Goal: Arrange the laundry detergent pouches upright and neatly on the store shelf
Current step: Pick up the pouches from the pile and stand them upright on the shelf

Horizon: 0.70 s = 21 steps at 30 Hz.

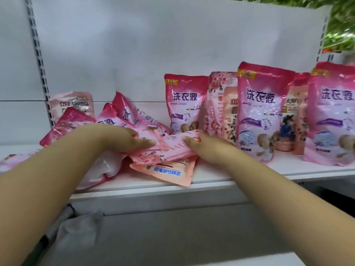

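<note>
**Head view: both hands on a flat pouch at the shelf front**

Head view, the only 1: the left hand (132, 140) lies with fingers fairly straight on the left end of a pink floral pouch (165, 150), pressing it from above. The right hand (199, 144) holds the pouch's right end, fingers laid along its edge; whether the thumb curls under it I cannot tell. This pouch lies flat and slightly tilted between the 2 hands, resting on a peach pouch (169, 171) just below them, whose corner overhangs the shelf (221, 184) lip.

Beyond and to the left of the left hand sits a heap of toppled pouches (119, 116), overlapping at all angles. To the right of the right hand, upright pouches (263, 108) stand in a loose row, some tucked behind others.

Handling, as a judgement: the pouches look like glossy film filled with liquid, so soft, saggy and slippery, with real weight low down. Taking both side edges, or the stiffer top seal with a palm under the base, should keep 1 from folding; squeezing the middle would only shift the liquid.

Room: bare shelf shows between the heap and the nearest standing pouch, beyond the right hand's fingertips, which seems the natural slot. The front lip is close under both wrists, so the overhanging peach pouch could slide off if nudged.
</note>
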Each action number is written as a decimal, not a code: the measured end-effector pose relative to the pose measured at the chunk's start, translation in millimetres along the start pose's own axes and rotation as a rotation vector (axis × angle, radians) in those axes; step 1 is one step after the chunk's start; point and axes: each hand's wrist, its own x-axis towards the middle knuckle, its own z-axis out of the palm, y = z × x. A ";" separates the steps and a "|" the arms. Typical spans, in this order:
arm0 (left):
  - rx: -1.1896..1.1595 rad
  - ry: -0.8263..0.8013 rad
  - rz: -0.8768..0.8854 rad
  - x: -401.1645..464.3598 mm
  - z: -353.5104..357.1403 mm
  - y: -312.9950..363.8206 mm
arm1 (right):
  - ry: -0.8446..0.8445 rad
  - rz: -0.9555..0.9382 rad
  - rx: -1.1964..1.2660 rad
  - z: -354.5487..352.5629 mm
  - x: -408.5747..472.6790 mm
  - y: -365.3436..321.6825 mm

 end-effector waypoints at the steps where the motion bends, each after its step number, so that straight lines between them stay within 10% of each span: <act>1: -0.003 -0.003 -0.011 2.3 0.8 -5.0 | -0.006 -0.010 -0.032 3.3 3.6 -0.8; 11: -0.155 0.156 0.056 10.6 22.3 -20.1 | 0.215 -0.317 -0.458 -3.4 -13.2 -6.9; 15: -0.177 0.135 0.071 13.3 21.1 -22.2 | 0.020 -0.406 0.020 -22.2 2.3 -6.9; 21: -0.131 0.167 0.042 14.9 24.8 -22.6 | -0.155 -0.339 -0.257 -19.6 12.5 -10.6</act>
